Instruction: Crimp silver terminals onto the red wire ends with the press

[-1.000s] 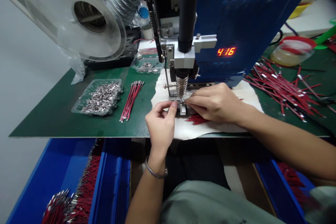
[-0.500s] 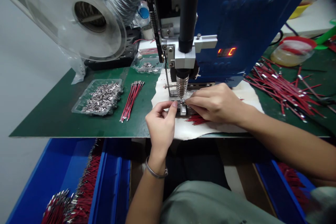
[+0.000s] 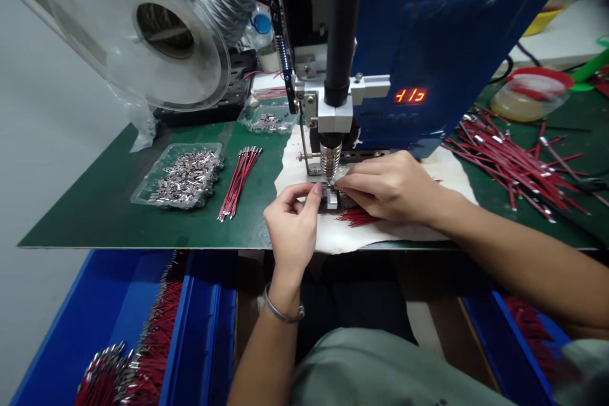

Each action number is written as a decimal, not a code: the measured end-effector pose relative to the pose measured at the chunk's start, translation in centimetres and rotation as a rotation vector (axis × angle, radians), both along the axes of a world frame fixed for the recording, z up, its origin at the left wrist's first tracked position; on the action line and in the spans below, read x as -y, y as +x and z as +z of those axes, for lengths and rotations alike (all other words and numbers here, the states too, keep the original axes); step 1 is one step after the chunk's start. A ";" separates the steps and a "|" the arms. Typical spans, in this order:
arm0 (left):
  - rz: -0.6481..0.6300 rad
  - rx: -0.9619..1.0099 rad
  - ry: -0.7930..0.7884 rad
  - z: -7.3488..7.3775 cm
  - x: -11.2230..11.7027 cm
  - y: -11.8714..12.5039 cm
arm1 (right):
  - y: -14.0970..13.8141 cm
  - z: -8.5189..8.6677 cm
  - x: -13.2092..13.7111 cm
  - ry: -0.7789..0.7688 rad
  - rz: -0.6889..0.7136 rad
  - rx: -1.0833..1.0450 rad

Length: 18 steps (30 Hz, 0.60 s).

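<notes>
My left hand (image 3: 294,219) is closed in a pinch at the left of a small metal fixture (image 3: 332,200); what sits between its fingertips is too small to make out. From the right, my right hand (image 3: 390,190) pinches at the same fixture, its held piece hidden by the fingers. Right above them stands the machine's soldering head (image 3: 330,162), a tip wrapped in a metal spring. Several red wires (image 3: 356,216) lie on white paper (image 3: 342,239) under my right hand.
A clear tray of metal terminals (image 3: 185,176) and a bundle of red wires (image 3: 240,183) lie left on the green table (image 3: 95,209). Loose red wires (image 3: 516,162) spread at right beside the blue machine (image 3: 409,32). Blue bins (image 3: 128,285) with wires stand below.
The soldering head has come down slightly. The upper red display went from 0401 to 0402, and the lower one changed too. Both hands have stayed in place.
</notes>
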<state>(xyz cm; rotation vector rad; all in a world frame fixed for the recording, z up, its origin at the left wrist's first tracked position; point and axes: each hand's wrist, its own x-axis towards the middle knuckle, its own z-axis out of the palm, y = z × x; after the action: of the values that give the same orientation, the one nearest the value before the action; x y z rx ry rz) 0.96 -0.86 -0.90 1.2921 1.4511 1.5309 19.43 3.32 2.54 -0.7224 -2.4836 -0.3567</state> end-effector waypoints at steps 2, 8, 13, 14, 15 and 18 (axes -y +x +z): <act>0.001 -0.004 0.005 0.0 0.0 0.0 | 0.0 0.0 0.0 0.006 0.003 -0.001; 0.002 -0.010 0.022 -0.1 0.0 0.0 | -0.2 0.1 0.0 0.026 0.005 -0.005; 0.000 -0.004 0.020 -0.1 -0.1 0.0 | -0.2 0.2 0.0 0.011 -0.002 -0.003; -0.001 -0.003 0.018 -0.1 -0.1 0.0 | -0.1 0.2 0.0 0.007 -0.001 -0.001; -0.001 -0.002 0.015 -0.1 0.0 0.0 | -0.1 0.2 0.0 0.005 -0.001 0.000; 0.000 -0.005 0.010 -0.1 0.0 0.0 | -0.1 0.2 -0.1 0.002 -0.004 0.000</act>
<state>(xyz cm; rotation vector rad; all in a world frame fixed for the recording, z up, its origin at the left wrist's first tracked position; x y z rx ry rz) 1.00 -0.86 -0.99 1.3022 1.4481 1.5374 19.38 3.41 2.69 -0.7267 -2.4819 -0.3605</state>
